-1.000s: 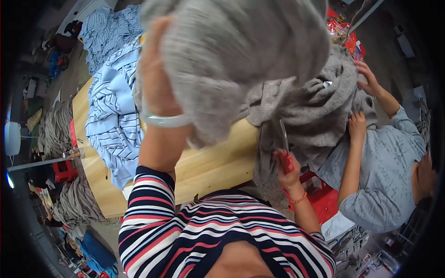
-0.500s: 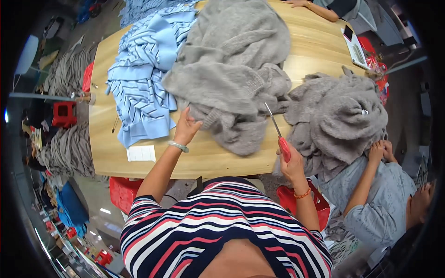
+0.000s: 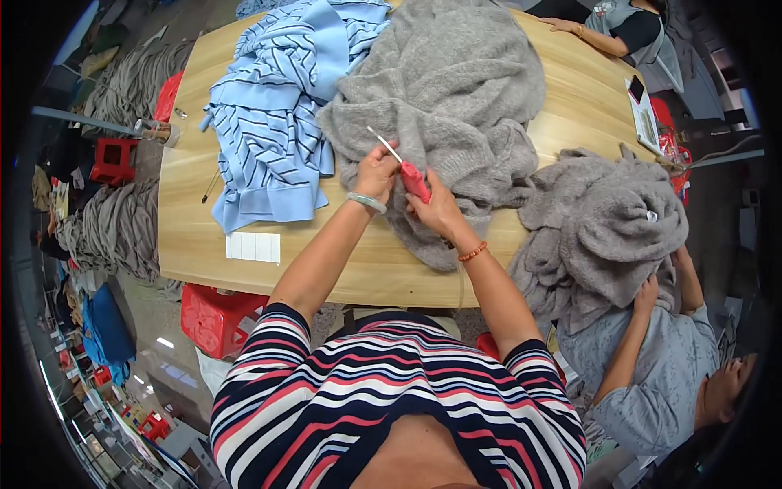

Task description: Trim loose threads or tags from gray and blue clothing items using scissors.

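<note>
A pair of red-handled scissors (image 3: 416, 182) is in my right hand (image 3: 441, 213), its slim metal blades pointing up and left. The blades pass right beside the fingers of my left hand (image 3: 377, 177), which are closed on the near left part of a grey knit garment (image 3: 456, 77). That garment lies heaped over the middle of the table, its near end reaching toward me. What exactly sits between my left fingertips is partly hidden.
Left of the grey knit lies a pile of light blue striped knitwear (image 3: 273, 122). A white paper card (image 3: 252, 247) rests near the table's (image 3: 342, 273) front edge. On the right, a co-worker's hands touch another grey knit heap (image 3: 603, 220). Another person's hand (image 3: 560, 24) rests at the far edge.
My right hand has brought the scissors left and up to my left hand. My left hand has moved right and slightly up on the grey knit. The view has shifted a little.
</note>
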Motion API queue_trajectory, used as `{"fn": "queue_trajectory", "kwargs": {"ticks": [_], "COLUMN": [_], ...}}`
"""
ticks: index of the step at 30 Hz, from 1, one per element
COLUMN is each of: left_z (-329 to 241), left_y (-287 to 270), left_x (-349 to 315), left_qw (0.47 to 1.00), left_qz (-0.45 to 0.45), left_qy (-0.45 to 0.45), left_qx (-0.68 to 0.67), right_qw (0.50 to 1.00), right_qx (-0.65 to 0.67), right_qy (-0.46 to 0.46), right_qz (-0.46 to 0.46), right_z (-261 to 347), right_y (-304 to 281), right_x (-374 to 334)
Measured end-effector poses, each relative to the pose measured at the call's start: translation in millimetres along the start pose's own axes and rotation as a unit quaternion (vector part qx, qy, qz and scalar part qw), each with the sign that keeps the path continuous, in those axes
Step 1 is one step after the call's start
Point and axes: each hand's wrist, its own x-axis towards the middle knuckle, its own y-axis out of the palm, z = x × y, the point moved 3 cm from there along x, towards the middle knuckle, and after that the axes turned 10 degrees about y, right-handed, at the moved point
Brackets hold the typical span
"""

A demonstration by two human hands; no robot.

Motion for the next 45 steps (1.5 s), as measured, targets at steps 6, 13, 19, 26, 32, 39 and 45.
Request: {"fn": "queue_trajectory", "kwargs": {"ticks": [6, 13, 19, 26, 32, 39, 45], "left_z": [-17, -31, -26, 1, -9, -47, -63], "left_y": [-20, -8, 60, 60, 42, -43, -5], "left_x": [-15, -2, 23, 23, 14, 34, 53], "left_qw": [0.996, 0.917, 0.676, 0.619, 0.647, 0.590, 0.692], "left_qz": [0.002, -0.056, 0.049, 0.130, 0.193, -0.091, 0.054], "left_qy": [0.013, 0.243, 0.436, 0.374, 0.359, 0.449, 0.304], "left_qx": [0.087, 0.312, 0.593, 0.678, 0.644, 0.665, 0.652], "right_qw": [0.998, 0.935, 0.947, 0.960, 0.956, 0.960, 0.966], "right_qx": [0.054, 0.052, -0.120, -0.275, -0.294, -0.274, -0.243], "right_qy": [0.022, 0.029, 0.043, 0.013, 0.000, -0.049, -0.084], "right_qz": [0.000, -0.349, -0.296, -0.040, 0.006, 0.015, -0.039], "right_z": [18, -26, -55, 4, 44, 48, 49], "right_y": [-46, -241, -220, -149, -128, -113, -116], "right_x": [-20, -99, -127, -132, -110, -113, -110]}}
